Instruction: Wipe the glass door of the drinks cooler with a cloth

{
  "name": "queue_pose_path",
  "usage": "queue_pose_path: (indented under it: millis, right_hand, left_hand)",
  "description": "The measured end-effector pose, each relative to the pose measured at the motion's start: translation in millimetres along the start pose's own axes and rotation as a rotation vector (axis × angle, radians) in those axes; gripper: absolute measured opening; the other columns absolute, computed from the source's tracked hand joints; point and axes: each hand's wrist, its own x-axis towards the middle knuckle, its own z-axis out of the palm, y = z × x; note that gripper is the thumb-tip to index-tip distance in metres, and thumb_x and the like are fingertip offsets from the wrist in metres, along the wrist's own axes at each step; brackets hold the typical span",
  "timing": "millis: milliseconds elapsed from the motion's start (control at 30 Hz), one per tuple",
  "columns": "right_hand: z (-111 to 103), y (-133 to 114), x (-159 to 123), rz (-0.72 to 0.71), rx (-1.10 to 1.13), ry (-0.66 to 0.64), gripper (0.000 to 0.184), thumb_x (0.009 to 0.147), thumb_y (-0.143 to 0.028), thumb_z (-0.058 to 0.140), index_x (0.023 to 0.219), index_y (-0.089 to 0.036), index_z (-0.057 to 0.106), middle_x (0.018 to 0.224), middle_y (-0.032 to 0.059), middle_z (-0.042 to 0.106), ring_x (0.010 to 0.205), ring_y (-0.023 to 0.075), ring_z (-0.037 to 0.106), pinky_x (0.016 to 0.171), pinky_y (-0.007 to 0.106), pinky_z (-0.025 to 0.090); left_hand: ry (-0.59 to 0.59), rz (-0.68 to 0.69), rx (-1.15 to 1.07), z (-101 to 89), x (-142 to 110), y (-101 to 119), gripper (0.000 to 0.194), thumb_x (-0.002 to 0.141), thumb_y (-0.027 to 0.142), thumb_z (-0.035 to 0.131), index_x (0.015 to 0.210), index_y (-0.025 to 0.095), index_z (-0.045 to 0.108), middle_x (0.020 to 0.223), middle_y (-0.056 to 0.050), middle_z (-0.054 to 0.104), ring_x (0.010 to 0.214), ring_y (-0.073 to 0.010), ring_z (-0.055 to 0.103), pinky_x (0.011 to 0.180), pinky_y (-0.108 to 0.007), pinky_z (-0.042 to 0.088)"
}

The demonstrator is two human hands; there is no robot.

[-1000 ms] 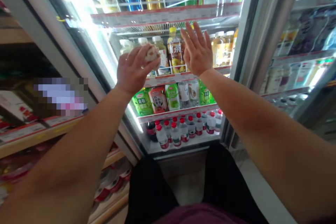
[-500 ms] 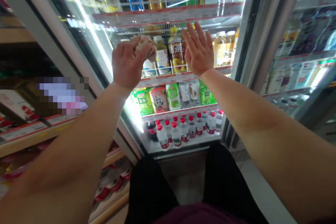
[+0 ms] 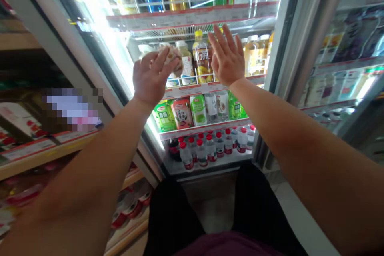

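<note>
My left hand (image 3: 151,76) is closed round a crumpled, pale cloth (image 3: 175,58), held up before the middle shelf of a lit drinks cooler. Further right, my right hand (image 3: 227,58) is raised with straight fingers and a flat palm, holding nothing. It appears to rest on the cooler's glass front, though the contact itself is hard to see. Between the hands shows a brown tea bottle (image 3: 201,58) with a yellow cap. A white-capped bottle (image 3: 186,62) stands just behind the cloth, partly covered by it.
Lower shelves hold a green carton (image 3: 198,110) and several red-capped water bottles (image 3: 211,150). The cooler's metal frame (image 3: 295,48) runs along the right. A wooden shelf (image 3: 36,156) with packaged goods is close on the left. My knees (image 3: 177,216) are near the cooler's base.
My left hand has shifted slightly right and down with the cloth. The right hand has stayed in place.
</note>
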Motion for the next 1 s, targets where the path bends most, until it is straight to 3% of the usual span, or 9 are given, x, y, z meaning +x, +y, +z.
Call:
queue_pose_path:
  millis: [100, 233, 367, 500, 600, 700, 800, 1000]
  right_hand:
    - [-1.8, -1.3, 0.2, 0.007, 0.033, -0.007, 0.063, 0.103, -0.03, 0.03, 0.167, -0.032, 0.032, 0.171, -0.0044, 0.033, 0.163, 0.0232, 0.013, 0.134, 0.06, 0.016]
    - [-3.8, -2.4, 0.2, 0.022, 0.05, -0.015, 0.064, 0.103, -0.029, 0.031, 0.166, -0.036, 0.032, 0.17, -0.006, 0.034, 0.163, 0.0227, 0.014, 0.134, 0.06, 0.016]
    - [-3.3, -2.1, 0.1, 0.021, 0.054, -0.012, 0.064, 0.103, -0.03, 0.031, 0.167, -0.036, 0.031, 0.17, -0.0062, 0.034, 0.163, 0.0224, 0.013, 0.134, 0.061, 0.016]
    - [-1.8, -1.6, 0.5, 0.016, 0.041, -0.008, 0.064, 0.103, -0.029, 0.03, 0.166, -0.034, 0.033, 0.171, -0.0056, 0.033, 0.163, 0.0227, 0.013, 0.135, 0.059, 0.015]
    - [-1.0, -0.9, 0.3, 0.004, 0.034, -0.001, 0.064, 0.102, -0.028, 0.031, 0.166, -0.031, 0.034, 0.171, -0.0031, 0.034, 0.163, 0.0248, 0.015, 0.134, 0.06, 0.017]
    - [0.4, 0.7, -0.2, -0.02, -0.006, 0.021, 0.064, 0.103, -0.025, 0.03, 0.166, -0.028, 0.035, 0.172, -0.0034, 0.032, 0.163, 0.0231, 0.018, 0.134, 0.056, 0.018]
    - [1.9, 2.0, -0.6, -0.038, -0.033, 0.045, 0.063, 0.103, -0.024, 0.027, 0.165, -0.025, 0.037, 0.172, -0.0031, 0.03, 0.163, 0.0212, 0.017, 0.135, 0.052, 0.018]
    - [1.1, 1.3, -0.6, -0.021, -0.008, 0.022, 0.063, 0.103, -0.024, 0.03, 0.166, -0.031, 0.034, 0.172, -0.0047, 0.031, 0.163, 0.0229, 0.017, 0.135, 0.057, 0.017]
  left_hand:
    - [-0.004, 0.049, -0.01, 4.0, -7.1, 4.0, 0.07, 0.103, 0.07, 0.018, 0.15, 0.031, 0.054, 0.17, 0.012, 0.03, 0.162, -0.0197, 0.009, 0.13, -0.056, 0.018]
    - [-0.014, 0.072, 0.018, 2.5, -3.3, 2.6, 0.067, 0.099, 0.071, 0.025, 0.15, 0.034, 0.05, 0.17, 0.012, 0.029, 0.16, -0.0224, 0.016, 0.128, -0.063, 0.02]
    - [0.051, -0.006, 0.003, 3.1, 3.5, 3.3, 0.059, 0.11, 0.058, 0.02, 0.149, 0.031, 0.055, 0.171, 0.011, 0.029, 0.156, -0.0255, 0.027, 0.127, -0.063, 0.018]
    - [0.121, 0.058, 0.013, 8.2, -7.5, 14.0, 0.047, 0.115, 0.046, 0.026, 0.145, 0.033, 0.06, 0.166, 0.007, 0.041, 0.152, -0.0241, 0.035, 0.121, -0.059, 0.029]
    - [0.054, 0.051, -0.042, 6.1, -10.3, 18.4, 0.046, 0.114, 0.049, 0.028, 0.141, 0.033, 0.062, 0.163, 0.005, 0.046, 0.151, -0.0263, 0.035, 0.124, -0.06, 0.023]
    - [-0.012, -0.028, -0.029, 0.0, -2.5, 19.8, 0.052, 0.113, 0.056, 0.026, 0.142, 0.03, 0.06, 0.167, 0.005, 0.039, 0.152, -0.0288, 0.031, 0.125, -0.062, 0.018]
    - [0.027, -0.072, 0.032, -0.1, 1.9, 23.1, 0.053, 0.113, 0.055, 0.023, 0.145, 0.028, 0.057, 0.169, 0.007, 0.034, 0.153, -0.0252, 0.027, 0.126, -0.058, 0.02]
    - [0.126, 0.188, -0.023, 14.6, -6.7, 18.4, 0.043, 0.114, 0.043, 0.029, 0.143, 0.027, 0.056, 0.164, 0.004, 0.043, 0.156, -0.0234, 0.025, 0.126, -0.055, 0.022]
